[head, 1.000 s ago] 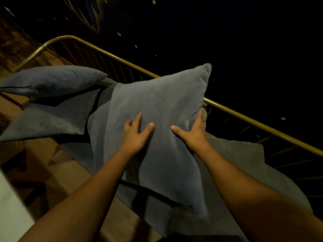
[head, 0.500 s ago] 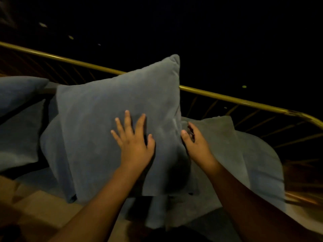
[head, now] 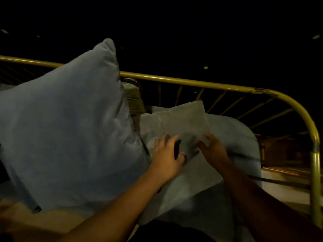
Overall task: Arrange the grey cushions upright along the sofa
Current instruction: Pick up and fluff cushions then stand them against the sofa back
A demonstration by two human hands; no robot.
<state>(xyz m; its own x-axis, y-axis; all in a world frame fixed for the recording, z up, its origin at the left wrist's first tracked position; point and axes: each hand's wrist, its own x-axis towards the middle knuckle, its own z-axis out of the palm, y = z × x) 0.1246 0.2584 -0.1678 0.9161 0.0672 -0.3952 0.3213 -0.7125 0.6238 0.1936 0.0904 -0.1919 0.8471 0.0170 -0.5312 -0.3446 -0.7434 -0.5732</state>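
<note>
A large grey cushion [head: 70,133] stands upright at the left and leans back on the sofa's brass rail [head: 174,80]. To its right a second, paler grey cushion [head: 185,119] lies tilted with one corner up. My left hand [head: 167,152] rests on its front with thumb and fingers pressing into the fabric. My right hand [head: 214,148] grips the same cushion a little to the right. Behind it a third grey cushion [head: 234,131] lies against the rail's curved right end. The frame is dim and slightly blurred.
The tan sofa seat [head: 26,217] shows at the lower left. The brass rail bends down into a post [head: 316,163] at the right, with thin slats [head: 227,103] below it. Beyond the rail everything is dark.
Both hands have left the large cushion, which stays upright at the left, and moved right onto the second cushion. The view has swung to the right, towards the sofa's end.
</note>
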